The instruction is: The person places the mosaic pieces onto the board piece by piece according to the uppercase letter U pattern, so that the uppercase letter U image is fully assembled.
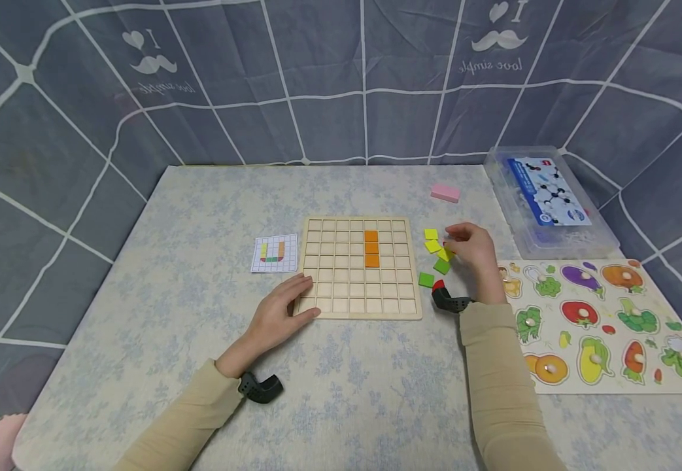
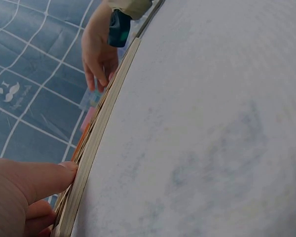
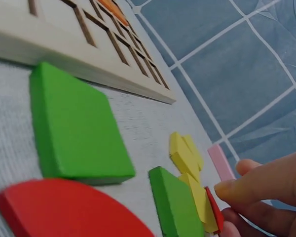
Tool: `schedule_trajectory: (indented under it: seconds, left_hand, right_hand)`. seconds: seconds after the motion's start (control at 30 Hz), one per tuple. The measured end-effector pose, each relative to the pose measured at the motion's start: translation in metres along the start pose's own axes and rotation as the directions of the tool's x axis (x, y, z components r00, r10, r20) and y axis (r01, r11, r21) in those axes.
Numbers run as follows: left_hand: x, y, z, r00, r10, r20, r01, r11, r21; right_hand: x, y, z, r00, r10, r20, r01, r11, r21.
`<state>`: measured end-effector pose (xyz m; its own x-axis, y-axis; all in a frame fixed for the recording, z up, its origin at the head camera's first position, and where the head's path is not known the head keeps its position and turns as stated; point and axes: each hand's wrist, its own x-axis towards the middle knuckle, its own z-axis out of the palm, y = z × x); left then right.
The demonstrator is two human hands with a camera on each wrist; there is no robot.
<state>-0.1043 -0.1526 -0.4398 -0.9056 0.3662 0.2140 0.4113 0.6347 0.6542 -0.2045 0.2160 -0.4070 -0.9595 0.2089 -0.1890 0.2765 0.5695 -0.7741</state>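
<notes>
A wooden grid board (image 1: 341, 294) lies on the table, with three orange squares (image 1: 371, 248) stacked in one column. My left hand (image 1: 278, 311) rests on its lower left corner, thumb and fingertips on the edge; the thumb (image 2: 54, 180) shows there in the left wrist view. Right of the board, my right hand (image 1: 475, 252) pinches a small red piece (image 3: 214, 210) between thumb and fingers, beside the yellow squares (image 1: 431, 234). Two green squares (image 1: 426, 280) lie nearer, with another red piece (image 3: 69, 210), curved along one edge, close to the lower one.
A pattern card (image 1: 276, 254) showing a coloured U shape lies left of the board. Behind the loose pieces is a pink block (image 1: 445, 193). On the right are a clear plastic box (image 1: 558, 243) and a vegetable puzzle board (image 1: 605, 350), partly under the right sleeve.
</notes>
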Motion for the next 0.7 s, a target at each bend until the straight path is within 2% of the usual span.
schedule_trajectory:
  seconds: [0.2, 0.33, 0.6, 0.7]
  left_hand:
    - [0.0005, -0.0006, 0.0003, 1.000, 0.010, -0.005, -0.010, 1.000, 0.000]
    - [0.0009, -0.0009, 0.0006, 1.000, 0.014, -0.009, -0.013, 1.000, 0.004]
    - [0.0007, -0.0010, 0.0003, 1.000, 0.024, -0.016, -0.024, 1.000, 0.005]
    - [0.0007, -0.0009, 0.0003, 1.000, 0.027, -0.015, -0.027, 1.000, 0.004]
  right_hand:
    - [0.0036, 0.0033, 0.0059, 0.999, -0.035, -0.025, 0.034, 0.999, -0.033]
    - [0.0047, 0.0044, 0.0085, 0.998, -0.044, -0.040, 0.043, 0.999, -0.019]
    - [0.0048, 0.0043, 0.0101, 0.998, -0.018, -0.058, 0.020, 0.999, 0.025]
    - [0.0042, 0.0030, 0.0099, 0.998, 0.014, -0.061, -0.012, 1.000, 0.027]
